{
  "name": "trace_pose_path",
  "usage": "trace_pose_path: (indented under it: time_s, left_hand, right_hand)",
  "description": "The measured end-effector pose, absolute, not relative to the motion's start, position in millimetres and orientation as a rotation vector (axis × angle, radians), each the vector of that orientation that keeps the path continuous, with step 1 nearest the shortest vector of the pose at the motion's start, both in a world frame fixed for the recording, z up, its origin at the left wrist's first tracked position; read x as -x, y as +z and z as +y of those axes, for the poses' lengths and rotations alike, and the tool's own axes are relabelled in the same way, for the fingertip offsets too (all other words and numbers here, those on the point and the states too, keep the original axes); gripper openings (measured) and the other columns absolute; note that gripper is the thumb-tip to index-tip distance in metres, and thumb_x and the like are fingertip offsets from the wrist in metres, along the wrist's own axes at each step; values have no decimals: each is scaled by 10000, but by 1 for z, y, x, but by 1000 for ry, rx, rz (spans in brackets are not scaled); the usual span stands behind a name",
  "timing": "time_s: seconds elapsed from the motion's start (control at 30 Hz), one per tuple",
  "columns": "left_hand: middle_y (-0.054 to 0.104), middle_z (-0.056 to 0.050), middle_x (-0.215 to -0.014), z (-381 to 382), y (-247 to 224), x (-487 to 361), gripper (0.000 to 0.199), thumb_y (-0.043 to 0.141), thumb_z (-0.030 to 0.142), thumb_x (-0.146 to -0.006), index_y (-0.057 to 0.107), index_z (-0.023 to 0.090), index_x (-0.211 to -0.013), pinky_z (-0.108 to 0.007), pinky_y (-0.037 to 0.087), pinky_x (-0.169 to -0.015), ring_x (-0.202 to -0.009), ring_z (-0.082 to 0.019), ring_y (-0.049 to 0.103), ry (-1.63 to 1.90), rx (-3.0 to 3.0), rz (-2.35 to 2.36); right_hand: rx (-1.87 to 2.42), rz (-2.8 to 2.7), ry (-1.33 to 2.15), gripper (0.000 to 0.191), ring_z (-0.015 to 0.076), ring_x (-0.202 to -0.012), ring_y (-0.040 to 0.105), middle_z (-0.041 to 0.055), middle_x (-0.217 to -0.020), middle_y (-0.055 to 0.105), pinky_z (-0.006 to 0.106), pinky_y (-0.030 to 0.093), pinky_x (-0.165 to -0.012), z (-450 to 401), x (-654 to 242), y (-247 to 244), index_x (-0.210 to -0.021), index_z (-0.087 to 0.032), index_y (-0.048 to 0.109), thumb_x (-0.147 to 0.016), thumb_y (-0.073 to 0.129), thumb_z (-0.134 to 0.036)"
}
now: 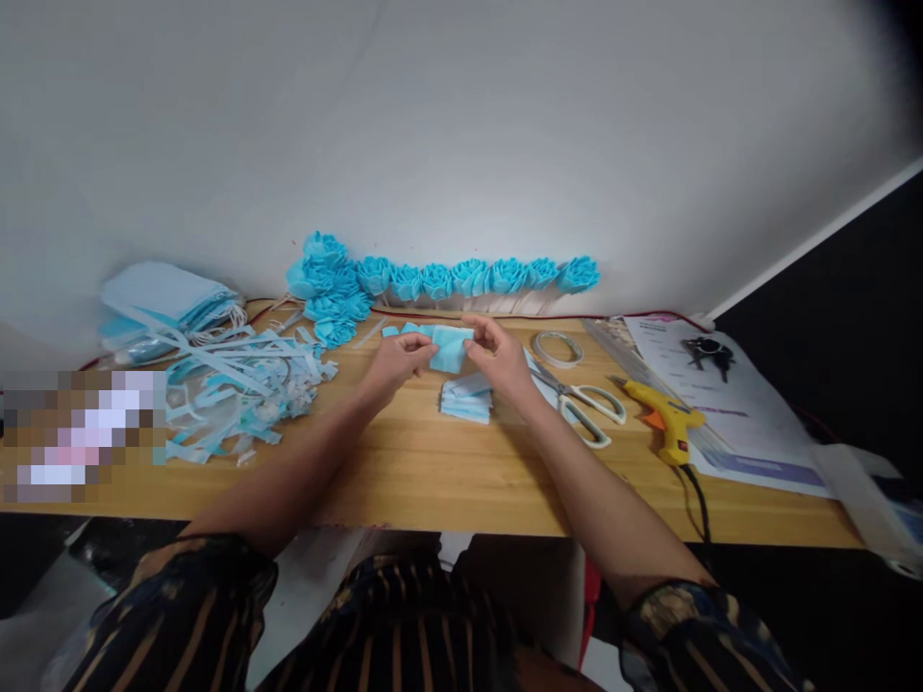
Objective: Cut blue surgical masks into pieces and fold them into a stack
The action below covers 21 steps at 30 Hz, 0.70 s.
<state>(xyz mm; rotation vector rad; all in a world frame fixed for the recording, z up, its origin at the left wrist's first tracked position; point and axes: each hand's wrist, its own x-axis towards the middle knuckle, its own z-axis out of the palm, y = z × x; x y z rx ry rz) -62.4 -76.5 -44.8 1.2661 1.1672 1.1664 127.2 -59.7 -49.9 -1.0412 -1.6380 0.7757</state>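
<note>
Between my two hands a light blue fabric square [451, 350] is held up above the table. My left hand [398, 361] pinches its left edge between thumb and fingers. At the opposite edge, my right hand [500, 358] has a similar pinch. Just below the square lies a small stack of blue fabric pieces [466, 400] on the wood. Some more blue pieces [404, 330] lie behind my left hand. A pair of scissors [581, 402] with white handles rests to the right of my right forearm, partly hidden by it.
Blue fabric flowers [471, 277] line the wall, bunched at the left. Cut strips [245, 384] and a pile of face masks [169, 298] cover the table's left side. Rightward are a tape roll [558, 350], a yellow glue gun [670, 419], keys [709, 354] and printed paper [750, 423].
</note>
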Motion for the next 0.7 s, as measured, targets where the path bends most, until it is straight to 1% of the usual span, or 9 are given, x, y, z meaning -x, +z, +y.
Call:
trace_pose_path:
  time_s: [0.07,0.13,0.17,0.23,0.3,0.4,0.57,0.63,0.7]
  left_hand:
    - [594,22,-502,-76,-46,62,317,819,407,-663,622,165,-716,-238,359,-496,-456,-97,498,1133,-1218,1116]
    - [668,-16,-568,-75,-48,62,340,832,406,-651,608,163,-730,-249,446,-557,-519,-126,599,1128,-1146,1045]
    - [691,-26,-602,-75,-49,61,349,842,398,-643,605,160,-738,-261,484,-602,-559,-139,638,1135,-1114,1012]
    - [709,-28,-639,-74,-52,60,359,856,385,-635,606,153,-750,-282,523,-672,-603,-148,674,1145,-1089,963]
    - [713,-32,-647,-74,-55,59,355,855,379,-649,608,147,-754,-288,527,-688,-599,-145,678,1133,-1107,947]
    - [720,-49,-658,-74,-59,57,331,834,373,-691,606,145,-765,-288,526,-683,-597,-147,680,1107,-1117,947]
    - [726,-57,-665,-74,-57,58,294,813,338,-704,607,142,-777,-270,524,-662,-603,-143,679,1127,-1073,952]
    - [721,-42,-668,-75,-54,58,310,813,352,-710,621,142,-833,-258,514,-625,-588,-140,675,1123,-1089,952]
    - [719,-24,-674,-77,-51,58,363,819,370,-713,638,146,-934,-242,483,-560,-565,-140,667,1112,-1121,959]
  right_hand:
    - [1034,-1608,829,431,141,-721,534,-18,-798,547,295,481,-731,-58,-127,-52,-1186,-201,679,-777,616,-320]
    - [1000,-1582,916,475,147,-729,537,-11,-811,552,290,479,-705,-57,-126,-54,-1225,-196,661,-780,633,-362]
    - [984,-1578,964,515,156,-754,553,-1,-834,573,294,487,-712,-57,-125,-54,-1255,-195,645,-777,649,-385]
    - [976,-1601,1039,598,179,-822,594,21,-904,627,311,505,-755,-59,-123,-55,-1315,-198,610,-761,686,-409]
    - [1005,-1635,1052,616,196,-871,621,36,-957,665,334,515,-808,-62,-121,-56,-1343,-205,597,-760,687,-382]
    - [1036,-1641,1001,562,197,-868,633,37,-949,685,351,519,-840,-63,-121,-57,-1325,-199,621,-776,635,-318]
    - [1037,-1645,949,547,165,-778,606,21,-905,679,306,516,-748,-60,-123,-60,-1332,-204,631,-793,609,-297]
    - [1048,-1658,908,541,161,-769,595,23,-903,674,303,512,-738,-60,-124,-61,-1333,-210,637,-800,605,-296]
    - [1062,-1674,879,538,164,-770,589,29,-904,669,307,509,-737,-61,-123,-61,-1332,-212,641,-803,597,-293]
